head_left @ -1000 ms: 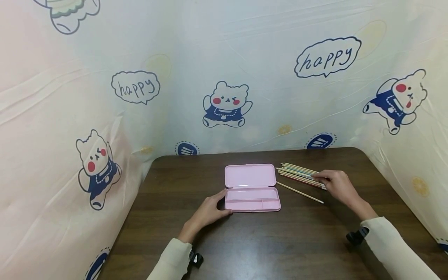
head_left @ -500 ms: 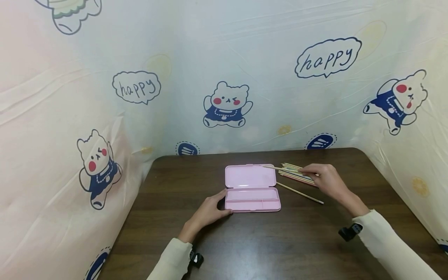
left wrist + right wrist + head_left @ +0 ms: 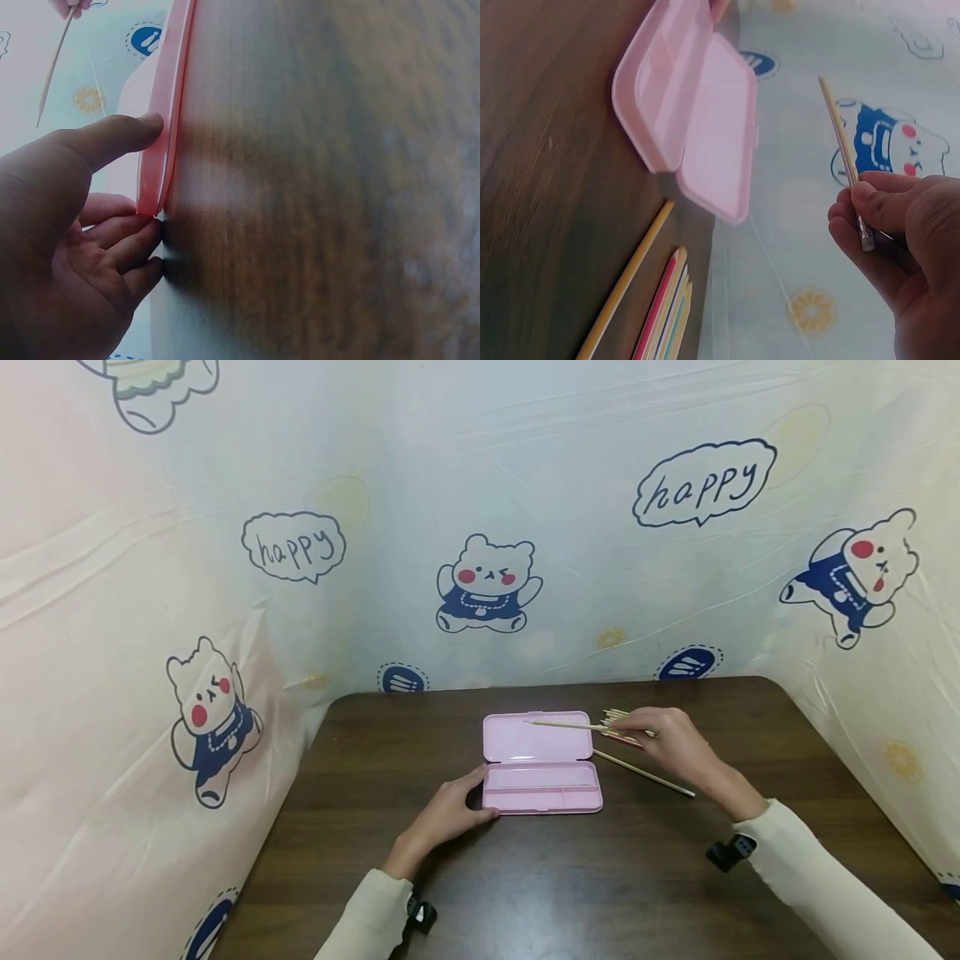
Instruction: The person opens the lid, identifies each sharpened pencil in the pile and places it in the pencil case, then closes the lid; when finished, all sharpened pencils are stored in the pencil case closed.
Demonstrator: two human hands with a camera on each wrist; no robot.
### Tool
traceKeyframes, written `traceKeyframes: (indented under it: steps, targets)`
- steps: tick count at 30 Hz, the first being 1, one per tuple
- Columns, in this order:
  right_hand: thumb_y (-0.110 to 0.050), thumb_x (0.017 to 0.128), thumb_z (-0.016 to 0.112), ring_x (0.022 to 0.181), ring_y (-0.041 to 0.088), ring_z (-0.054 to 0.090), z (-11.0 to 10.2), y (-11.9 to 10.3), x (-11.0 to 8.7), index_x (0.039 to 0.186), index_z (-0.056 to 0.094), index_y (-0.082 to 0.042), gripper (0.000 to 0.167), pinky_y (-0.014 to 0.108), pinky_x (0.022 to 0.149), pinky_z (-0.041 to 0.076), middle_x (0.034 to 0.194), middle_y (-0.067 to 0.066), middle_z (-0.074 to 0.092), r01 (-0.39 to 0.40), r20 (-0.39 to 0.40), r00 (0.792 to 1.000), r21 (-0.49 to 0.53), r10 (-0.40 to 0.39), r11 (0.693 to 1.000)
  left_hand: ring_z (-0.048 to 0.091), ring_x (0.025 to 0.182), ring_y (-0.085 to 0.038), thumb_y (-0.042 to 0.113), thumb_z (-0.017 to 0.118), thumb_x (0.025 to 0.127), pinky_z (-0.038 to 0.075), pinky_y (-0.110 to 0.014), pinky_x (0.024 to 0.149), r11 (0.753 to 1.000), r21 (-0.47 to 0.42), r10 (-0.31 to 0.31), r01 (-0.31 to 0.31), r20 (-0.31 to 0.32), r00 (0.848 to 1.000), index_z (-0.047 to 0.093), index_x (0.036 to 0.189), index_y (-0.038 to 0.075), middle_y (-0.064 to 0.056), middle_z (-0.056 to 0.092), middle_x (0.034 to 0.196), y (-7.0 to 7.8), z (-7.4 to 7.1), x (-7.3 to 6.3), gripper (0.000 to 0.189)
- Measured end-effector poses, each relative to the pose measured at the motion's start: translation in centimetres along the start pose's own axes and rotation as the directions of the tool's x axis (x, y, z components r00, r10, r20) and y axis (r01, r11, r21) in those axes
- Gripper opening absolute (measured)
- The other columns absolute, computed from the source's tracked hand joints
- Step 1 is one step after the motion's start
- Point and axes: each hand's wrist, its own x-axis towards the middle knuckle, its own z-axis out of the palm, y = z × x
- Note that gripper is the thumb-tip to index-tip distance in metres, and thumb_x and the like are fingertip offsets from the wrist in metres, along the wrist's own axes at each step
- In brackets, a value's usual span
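Observation:
An open pink pencil case point(image 3: 537, 745) lies on the table, its lid folded back and its divided tray facing up with nothing in it. My left hand point(image 3: 441, 817) holds the tray's left end, the thumb on the front side and the fingers at the end. In my right hand point(image 3: 678, 747), thumb and fingers pinch a light wooden pencil point(image 3: 838, 129) near its blunt end. Its point is directed left, over the lid in the head view. Several colored pencils point(image 3: 664, 311) lie bunched beneath that hand, partly hidden. A single pencil point(image 3: 645, 772) lies apart, just right of the case.
The dark wooden table point(image 3: 570, 885) carries all of this. A pale patterned curtain point(image 3: 375, 460) hangs behind it and along both sides. Each wrist bears a small black camera, such as the right wrist camera point(image 3: 730, 852).
My right hand has lifted one pencil from the bunch and moved left with it, bringing its point over the lid. The left hand and the case have stayed put.

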Motion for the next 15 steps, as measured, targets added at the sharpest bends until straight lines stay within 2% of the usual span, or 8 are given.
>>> traceKeyframes:
  steps: [5,11,15]
  targets:
    - [0.016,0.082,0.08,0.096,0.029,0.08,0.9,-0.9,0.6,0.105,0.085,-0.006,0.032,0.05,0.083,0.065,0.104,0.009,0.084,0.046,0.018,0.999,0.03,-0.047,0.998,0.042,0.157,-0.032,0.039,0.079,0.097,0.04,-0.053,0.124,1.0,0.007,0.003,-0.003,0.001,1.0,0.037,0.166,0.008,-0.011,0.038,0.172,-0.1,0.0,0.1,0.086]
    - [0.016,0.083,0.079,0.094,0.023,0.079,2.5,-1.7,0.8,0.105,0.085,-0.007,0.032,0.045,0.081,0.066,0.102,0.006,0.083,0.101,0.062,0.992,0.074,-0.105,0.992,0.043,0.157,-0.032,0.038,0.079,0.097,0.04,-0.053,0.125,1.0,0.001,0.006,-0.006,0.0,1.0,0.038,0.165,0.007,-0.013,0.039,0.171,0.1,0.0,0.1,0.086]
    - [0.013,0.085,0.079,0.096,0.021,0.079,3.9,-1.8,0.6,0.107,0.085,-0.008,0.031,0.043,0.083,0.066,0.105,0.005,0.083,0.096,0.119,0.987,0.078,-0.104,0.992,0.043,0.157,-0.032,0.038,0.079,0.097,0.04,-0.053,0.124,1.0,-0.002,0.005,-0.005,-0.004,1.0,0.037,0.166,0.008,-0.013,0.038,0.171,0.1,0.0,0.0,0.086]
